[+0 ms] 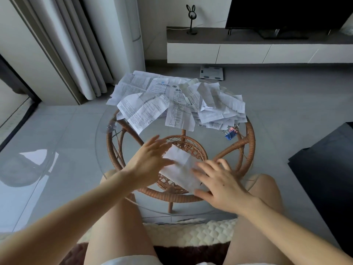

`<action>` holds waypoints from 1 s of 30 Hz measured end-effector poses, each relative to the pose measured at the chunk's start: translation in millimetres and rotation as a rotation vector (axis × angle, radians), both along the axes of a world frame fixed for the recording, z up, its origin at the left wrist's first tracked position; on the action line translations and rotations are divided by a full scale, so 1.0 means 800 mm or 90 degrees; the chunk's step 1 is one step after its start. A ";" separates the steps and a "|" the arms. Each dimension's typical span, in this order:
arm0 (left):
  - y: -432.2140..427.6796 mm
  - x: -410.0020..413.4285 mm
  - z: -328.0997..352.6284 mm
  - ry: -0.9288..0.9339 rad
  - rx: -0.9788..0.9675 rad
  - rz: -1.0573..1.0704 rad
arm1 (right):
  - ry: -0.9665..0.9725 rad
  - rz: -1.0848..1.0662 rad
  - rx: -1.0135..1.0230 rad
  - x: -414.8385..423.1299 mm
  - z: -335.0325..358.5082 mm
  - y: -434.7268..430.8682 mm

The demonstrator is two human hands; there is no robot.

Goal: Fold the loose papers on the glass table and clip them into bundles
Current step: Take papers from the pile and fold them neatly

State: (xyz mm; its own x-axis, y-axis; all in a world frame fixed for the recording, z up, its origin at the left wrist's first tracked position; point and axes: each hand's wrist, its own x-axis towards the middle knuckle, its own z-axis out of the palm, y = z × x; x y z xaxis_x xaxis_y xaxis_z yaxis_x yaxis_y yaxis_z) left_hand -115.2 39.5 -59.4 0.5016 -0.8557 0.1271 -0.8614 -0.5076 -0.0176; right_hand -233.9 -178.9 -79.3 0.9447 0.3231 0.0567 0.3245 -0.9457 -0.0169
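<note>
A folded white paper lies flat on the near part of the round glass table. My left hand presses its left edge with straight, spread fingers. My right hand rests flat on its right lower end, fingers stretched out. A heap of loose printed papers covers the far half of the table. Binder clips, one blue and one pink, lie at the table's right side beside the heap.
The glass top sits on a wicker frame. My bare knees are under the near rim, above a cream cushion. A scale lies on the floor behind; a TV stand runs along the back wall. Something dark stands at right.
</note>
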 end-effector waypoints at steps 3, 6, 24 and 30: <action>0.001 -0.050 -0.001 0.098 -0.063 -0.013 | -0.013 -0.028 0.016 -0.029 0.007 0.020; 0.018 -0.086 -0.017 0.135 -0.046 -0.002 | -0.031 0.017 0.042 -0.057 0.009 0.036; 0.031 -0.097 -0.044 0.208 -0.298 0.078 | -0.069 0.006 0.379 -0.038 -0.008 0.022; 0.012 -0.104 -0.058 0.144 -0.430 0.296 | -0.087 -0.173 0.419 -0.012 -0.003 0.034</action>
